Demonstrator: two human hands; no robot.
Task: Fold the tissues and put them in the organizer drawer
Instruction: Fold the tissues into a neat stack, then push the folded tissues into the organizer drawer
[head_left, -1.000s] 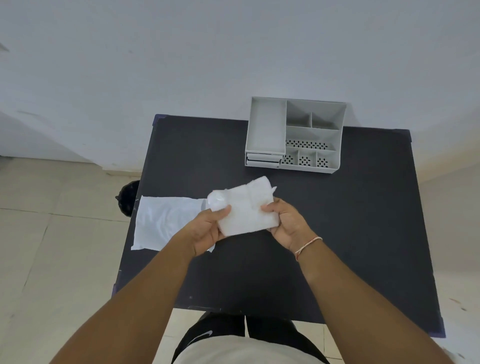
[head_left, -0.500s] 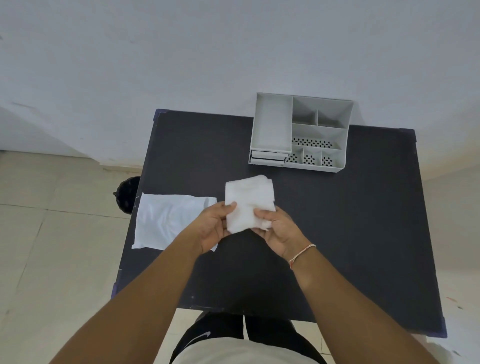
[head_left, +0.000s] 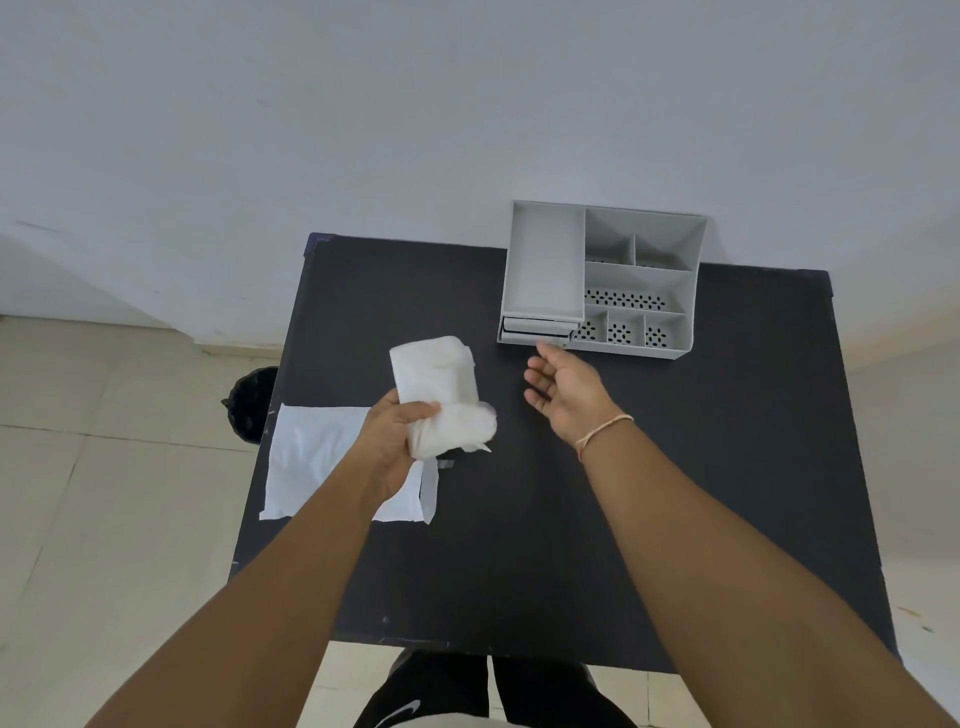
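Observation:
My left hand (head_left: 395, 441) grips a folded white tissue (head_left: 439, 387) and holds it above the black table (head_left: 727, 467). My right hand (head_left: 563, 389) is off the tissue, fingers apart, palm turned left, just in front of the grey organizer (head_left: 597, 280). Its fingertips are close to the shut drawers (head_left: 537, 330) at the organizer's lower left. A flat white tissue (head_left: 311, 457) lies on the table's left side, partly under my left wrist.
The organizer stands at the table's far edge against the white wall (head_left: 415, 130), with several open compartments on top. A dark round object (head_left: 252, 395) sits on the tiled floor left of the table. My legs show below the near edge.
My right hand let go of the folded tissue and moved up and right toward the organizer's drawers. My left hand now holds the tissue alone.

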